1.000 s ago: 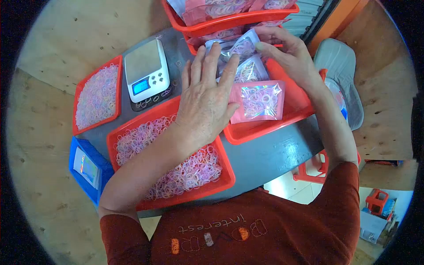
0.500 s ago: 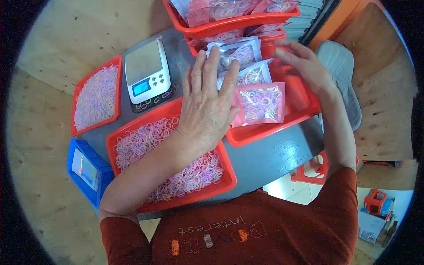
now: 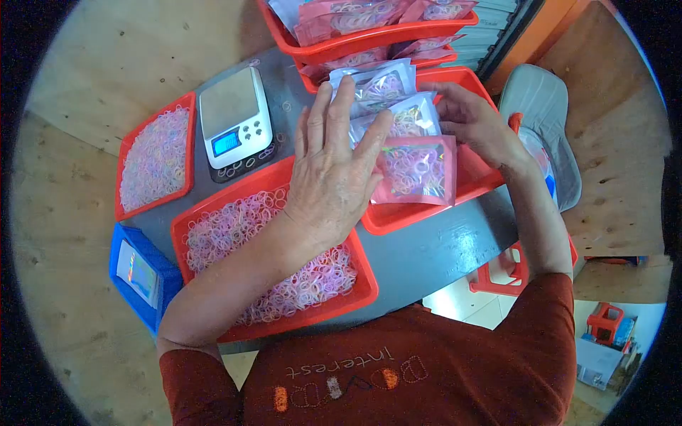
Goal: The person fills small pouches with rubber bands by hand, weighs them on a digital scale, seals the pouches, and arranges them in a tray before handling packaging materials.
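Head view — your right hand reached white pouch from red tray's right edge, half-curled, grip unclear; left hand spread, empty — pouch flanked.

Left of the pink pouch are a red tray of loose rings, a digital scale and the spread left hand, while just beyond that pouch the right hand curls at a white pouch's edge.

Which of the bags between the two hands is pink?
The pink bag in front, nearest the person's shirt; the whitish bags behind it have pale borders.
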`<state>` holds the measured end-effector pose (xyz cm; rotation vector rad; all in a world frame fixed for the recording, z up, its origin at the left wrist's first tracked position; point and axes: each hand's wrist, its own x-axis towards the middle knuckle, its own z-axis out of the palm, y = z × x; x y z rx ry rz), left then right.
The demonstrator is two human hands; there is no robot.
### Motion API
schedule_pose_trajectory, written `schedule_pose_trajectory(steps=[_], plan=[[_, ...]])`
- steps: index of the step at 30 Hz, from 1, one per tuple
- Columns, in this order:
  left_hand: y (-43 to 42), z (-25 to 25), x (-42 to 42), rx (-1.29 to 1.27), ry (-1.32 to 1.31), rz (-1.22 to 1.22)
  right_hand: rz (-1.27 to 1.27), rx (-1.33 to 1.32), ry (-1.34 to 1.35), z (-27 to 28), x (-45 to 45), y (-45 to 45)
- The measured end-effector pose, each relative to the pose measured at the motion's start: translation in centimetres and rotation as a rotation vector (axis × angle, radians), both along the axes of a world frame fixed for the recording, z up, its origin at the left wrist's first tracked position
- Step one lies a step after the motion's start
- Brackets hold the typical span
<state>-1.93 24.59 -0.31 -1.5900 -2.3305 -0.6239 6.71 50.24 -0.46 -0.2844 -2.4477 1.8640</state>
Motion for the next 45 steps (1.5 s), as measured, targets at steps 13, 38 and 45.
schedule_pose_trajectory(steps=[13,38,45], plan=[[-0.4,0.4,0.8,0.042,0.006,-0.045,-0.135,-0.027,0.167,-2.2,-1.4,-0.7],[1.1,0.7,-2.1,0.169,0.122,-0.035,-0.129,0.256,0.020,-1.2,2.3,-3.6],[0.4,1.3,-1.1,0.148,0.133,0.034,-0.135,0.294,0.017,-0.8,2.7,-4.1]])
